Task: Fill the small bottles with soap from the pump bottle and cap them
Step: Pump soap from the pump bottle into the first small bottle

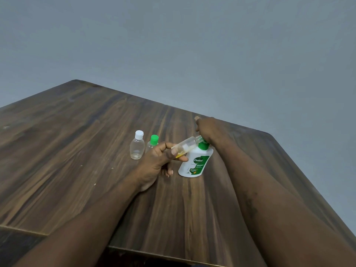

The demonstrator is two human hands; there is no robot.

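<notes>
Plenty of open wooden table point(77, 151) left and near, but the white-capped bottle point(137, 146), green-capped bottle point(153, 140), Dettol pump bottle point(194, 164) and the tilted bottle point(187, 144) in the left hand point(156, 162) crowd the middle.

Soft, even, dim indoor light, faint shadows, no glare, wide-angle bending at edges, slightly soft focus

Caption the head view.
Left hand holds uncapped clear small bottle at white Dettol pump bottle; right hand presses its green top.

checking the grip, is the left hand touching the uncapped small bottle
Touching. Head view shows the left hand pinching the uncapped small bottle between thumb and fingers.
</notes>
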